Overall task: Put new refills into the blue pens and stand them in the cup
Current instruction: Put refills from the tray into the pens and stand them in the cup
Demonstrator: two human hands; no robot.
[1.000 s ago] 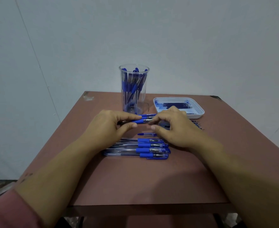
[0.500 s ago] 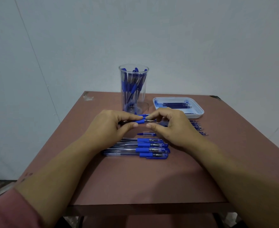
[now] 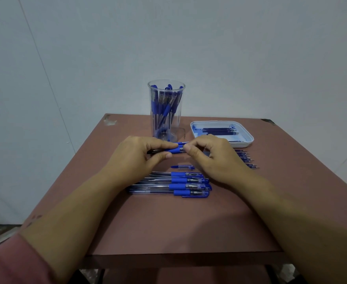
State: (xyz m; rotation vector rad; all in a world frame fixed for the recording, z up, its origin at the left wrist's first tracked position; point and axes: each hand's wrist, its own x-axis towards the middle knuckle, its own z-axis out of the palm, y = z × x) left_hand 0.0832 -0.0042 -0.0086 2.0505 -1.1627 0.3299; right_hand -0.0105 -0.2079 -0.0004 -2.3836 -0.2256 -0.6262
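Over the middle of the brown table point(image 3: 168, 226), my left hand point(image 3: 136, 158) grips a blue pen point(image 3: 175, 150) by its barrel, lying level. My right hand point(image 3: 213, 158) pinches the pen's tip end from the right. A clear cup point(image 3: 166, 111) behind the hands holds several blue pens standing. A pen cap point(image 3: 183, 167) lies loose just below the hands. Several blue pens point(image 3: 174, 186) lie in a row nearer to me.
A white tray point(image 3: 248, 136) with several dark refills sits at the back right. More refills point(image 3: 246, 158) lie on the table in front of the tray, partly hidden by my right hand. A plain wall stands behind the table.
Both hands keep hold of the same pen; my right fingers have shifted slightly along its tip end. Nothing else has moved.
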